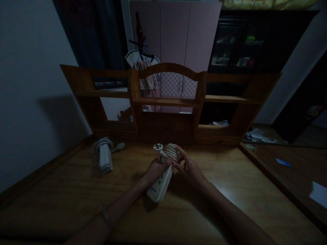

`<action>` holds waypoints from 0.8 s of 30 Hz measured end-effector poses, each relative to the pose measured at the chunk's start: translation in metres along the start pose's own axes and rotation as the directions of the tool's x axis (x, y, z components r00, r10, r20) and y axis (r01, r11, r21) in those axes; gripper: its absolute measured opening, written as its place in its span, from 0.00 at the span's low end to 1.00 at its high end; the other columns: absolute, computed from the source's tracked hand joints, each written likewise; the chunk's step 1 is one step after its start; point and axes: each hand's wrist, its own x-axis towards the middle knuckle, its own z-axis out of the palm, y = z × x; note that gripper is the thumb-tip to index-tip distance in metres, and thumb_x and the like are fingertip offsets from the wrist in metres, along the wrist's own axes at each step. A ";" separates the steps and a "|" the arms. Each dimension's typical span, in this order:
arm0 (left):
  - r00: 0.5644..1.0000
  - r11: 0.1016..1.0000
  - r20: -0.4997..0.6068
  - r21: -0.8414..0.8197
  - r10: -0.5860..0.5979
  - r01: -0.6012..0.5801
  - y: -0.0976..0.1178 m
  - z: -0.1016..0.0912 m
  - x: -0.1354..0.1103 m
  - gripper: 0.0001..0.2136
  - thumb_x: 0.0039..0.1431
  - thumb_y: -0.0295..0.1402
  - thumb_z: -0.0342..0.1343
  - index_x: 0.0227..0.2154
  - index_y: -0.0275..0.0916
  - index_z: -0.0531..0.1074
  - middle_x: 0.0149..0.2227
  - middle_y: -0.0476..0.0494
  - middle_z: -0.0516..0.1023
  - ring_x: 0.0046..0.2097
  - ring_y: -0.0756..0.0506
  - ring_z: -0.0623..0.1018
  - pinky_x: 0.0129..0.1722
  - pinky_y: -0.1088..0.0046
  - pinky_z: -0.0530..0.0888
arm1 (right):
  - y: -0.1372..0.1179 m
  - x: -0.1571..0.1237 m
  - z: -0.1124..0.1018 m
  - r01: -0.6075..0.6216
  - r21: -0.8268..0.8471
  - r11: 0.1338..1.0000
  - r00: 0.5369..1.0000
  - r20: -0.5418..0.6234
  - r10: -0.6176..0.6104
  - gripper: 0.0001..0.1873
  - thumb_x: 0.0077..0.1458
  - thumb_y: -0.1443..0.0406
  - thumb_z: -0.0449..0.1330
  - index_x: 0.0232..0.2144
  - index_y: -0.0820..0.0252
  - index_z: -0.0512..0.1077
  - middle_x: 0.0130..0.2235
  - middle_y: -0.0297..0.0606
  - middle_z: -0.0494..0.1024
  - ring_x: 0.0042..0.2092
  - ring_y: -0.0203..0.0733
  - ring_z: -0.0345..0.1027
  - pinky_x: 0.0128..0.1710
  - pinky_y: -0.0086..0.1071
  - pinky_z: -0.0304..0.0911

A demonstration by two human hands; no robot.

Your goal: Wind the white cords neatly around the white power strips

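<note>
Reaching in from the near edge of the tabletop [63,194], the left hand [156,169] has its grip clamped around a white power strip [158,191] over the middle, thumb on top. The right hand [193,172], angled inward, touches the coiled cord [172,152] with index finger extended; whether its grip is clamped, I cannot tell.

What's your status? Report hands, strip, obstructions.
Left hand holding power strip. Right hand touching coiled cord. Second strip lies apart, to the left; nothing seen blocking.

Bare hands [193,172], bare forearms [219,199], thin rounded bangle [106,215] on the left one, apparently pale
</note>
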 end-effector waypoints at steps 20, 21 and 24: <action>0.933 0.830 0.137 -0.428 -0.332 0.358 -0.016 0.005 0.008 0.27 0.53 0.56 0.51 0.38 0.35 0.75 0.24 0.46 0.76 0.21 0.50 0.71 0.23 0.76 0.67 | -0.006 0.000 0.000 -0.079 0.034 0.996 0.996 -0.036 0.081 0.44 0.59 0.57 0.58 0.67 0.54 0.38 0.53 0.49 0.69 0.39 0.42 0.71 0.36 0.35 0.69; 0.934 0.825 0.149 -0.439 -0.325 0.356 -0.015 0.005 0.009 0.27 0.53 0.56 0.52 0.39 0.35 0.74 0.26 0.46 0.76 0.21 0.51 0.71 0.23 0.76 0.68 | -0.005 0.000 0.000 -0.091 0.033 0.995 0.995 -0.025 0.092 0.43 0.59 0.57 0.58 0.67 0.54 0.38 0.53 0.49 0.69 0.39 0.42 0.71 0.36 0.35 0.69; 0.955 0.852 0.145 -0.432 -0.258 0.296 -0.012 0.004 0.008 0.26 0.52 0.55 0.54 0.40 0.34 0.74 0.29 0.45 0.78 0.23 0.51 0.73 0.25 0.77 0.68 | -0.002 0.001 -0.001 -0.111 0.020 0.994 0.994 0.008 0.111 0.39 0.61 0.57 0.56 0.67 0.54 0.41 0.52 0.49 0.69 0.39 0.42 0.70 0.37 0.36 0.69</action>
